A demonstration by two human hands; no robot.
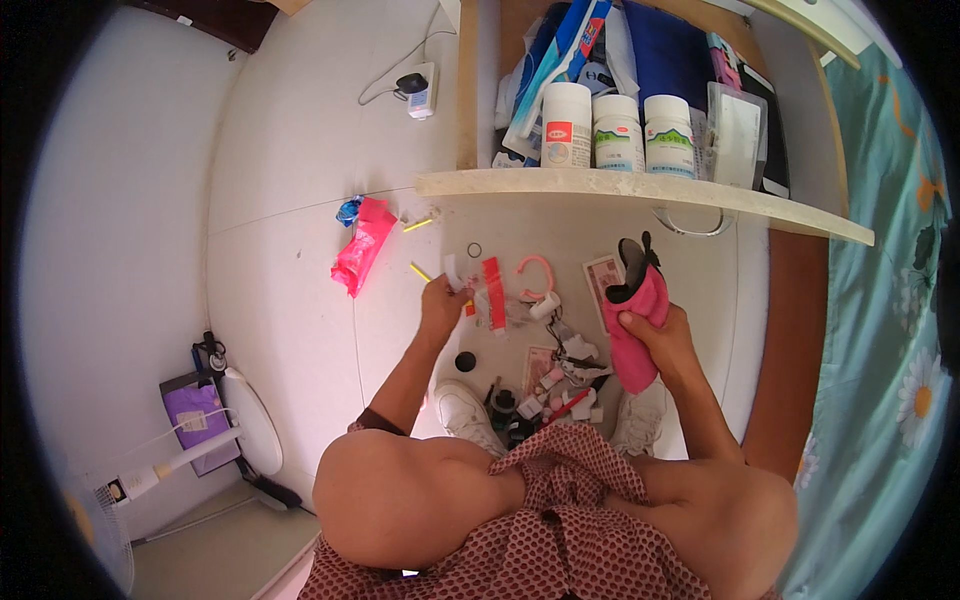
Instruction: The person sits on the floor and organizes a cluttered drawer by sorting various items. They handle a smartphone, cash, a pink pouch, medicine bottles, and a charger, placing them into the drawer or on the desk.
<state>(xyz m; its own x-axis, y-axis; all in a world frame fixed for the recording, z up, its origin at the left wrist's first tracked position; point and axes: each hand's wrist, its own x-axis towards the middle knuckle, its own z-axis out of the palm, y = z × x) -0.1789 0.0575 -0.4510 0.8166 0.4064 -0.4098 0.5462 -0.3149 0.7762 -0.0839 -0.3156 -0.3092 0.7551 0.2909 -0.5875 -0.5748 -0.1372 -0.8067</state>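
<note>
My right hand (666, 337) grips a pink cloth pouch (636, 345) with a dark lining and a black tie at its gaping mouth. Between the fingers of my left hand (442, 307) is a small white slip (452, 271), perhaps paper. Just right of that hand lies a clear plastic wrapper with a red strip (493, 292). A pink open ring (545, 274) and a white cylinder (545, 305) are on the floor between my hands. Banknotes (602, 281) lie partly behind the pouch and nearer my feet. Small items, including a red stick (566, 405), are heaped between my shoes.
An open drawer (637, 184) juts out ahead, holding white bottles (566, 127) and a toothbrush package. On the left floor are a crumpled pink plastic bag (365, 244) and a power strip (422, 94). A floor fan (251, 420) stands lower left; a floral curtain (885, 300) hangs right.
</note>
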